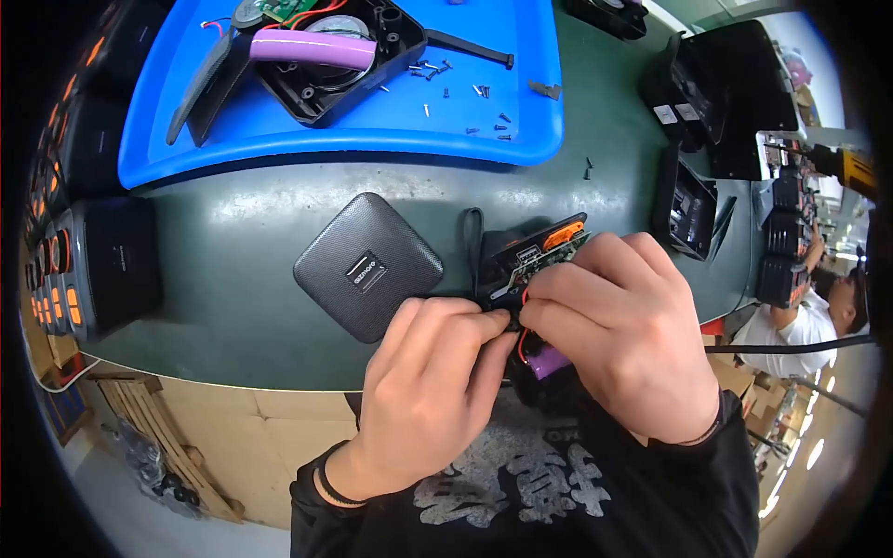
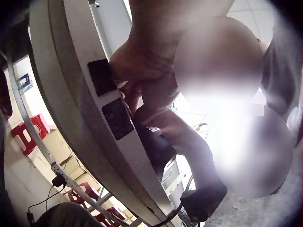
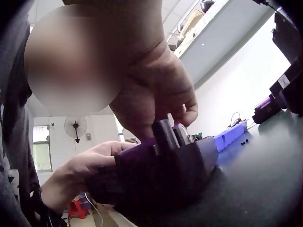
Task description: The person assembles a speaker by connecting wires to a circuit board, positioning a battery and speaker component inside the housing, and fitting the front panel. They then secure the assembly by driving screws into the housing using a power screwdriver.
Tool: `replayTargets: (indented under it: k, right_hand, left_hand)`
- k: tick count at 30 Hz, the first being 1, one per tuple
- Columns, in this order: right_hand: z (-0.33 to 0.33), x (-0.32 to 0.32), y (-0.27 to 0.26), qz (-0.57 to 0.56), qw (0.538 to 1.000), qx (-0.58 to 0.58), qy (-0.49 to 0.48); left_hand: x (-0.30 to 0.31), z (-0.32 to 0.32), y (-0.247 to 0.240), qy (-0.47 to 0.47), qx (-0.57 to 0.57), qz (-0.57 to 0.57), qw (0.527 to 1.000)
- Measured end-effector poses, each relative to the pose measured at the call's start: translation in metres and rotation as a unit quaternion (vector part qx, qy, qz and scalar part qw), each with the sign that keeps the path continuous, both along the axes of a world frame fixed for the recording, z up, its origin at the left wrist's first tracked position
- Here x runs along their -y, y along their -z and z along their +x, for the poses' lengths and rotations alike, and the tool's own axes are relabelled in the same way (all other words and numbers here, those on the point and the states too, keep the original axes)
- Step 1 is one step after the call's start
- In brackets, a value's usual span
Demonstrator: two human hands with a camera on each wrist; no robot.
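- Gadget [image 3: 163, 175], black-cased and opened up, sits between the two hands on the person's side of the blue tray [image 1: 400, 144], toward its right end — a bare circuit board [image 1: 539, 266], orange buttons [image 1: 564, 233] and a purple battery [image 1: 549, 363] show on it.
- Left hand [image 1: 423, 386], same side of the tray: thumb and forefinger are brought together, pinching a small dark part of the gadget; that part is mostly hidden.
- Right hand [image 1: 623, 321], farther right along the tray's near side: fingers curled in, gripping the gadget by the circuit board; the fingertips are partly covered.
- Square cover [image 1: 369, 268], textured black, lies flat on the table [image 1: 233, 344] just on the person's side of the tray.
- Inside the tray: another open case [image 1: 395, 56], a purple cell [image 1: 312, 49] across it — loose screws [image 1: 433, 67] beside it.
- Left of the tray: black units [image 1: 116, 265] with orange fronts.
- Right of the tray: a black box [image 1: 684, 209].
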State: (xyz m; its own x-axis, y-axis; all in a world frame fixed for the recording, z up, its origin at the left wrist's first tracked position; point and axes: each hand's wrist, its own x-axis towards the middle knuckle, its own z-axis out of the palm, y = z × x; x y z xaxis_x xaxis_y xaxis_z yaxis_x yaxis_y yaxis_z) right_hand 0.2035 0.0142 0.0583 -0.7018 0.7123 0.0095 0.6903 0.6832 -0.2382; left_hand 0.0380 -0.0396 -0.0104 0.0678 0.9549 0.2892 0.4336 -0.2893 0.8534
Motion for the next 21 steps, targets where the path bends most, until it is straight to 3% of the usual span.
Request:
replayTargets:
  k: [21]
  right_hand:
    - [-0.003, 0.008, 0.0, -0.003, 0.999, 0.042, -0.03]
  left_hand:
    - [0.012, -0.002, 0.009, -0.019, 0.023, 0.024, 0.999]
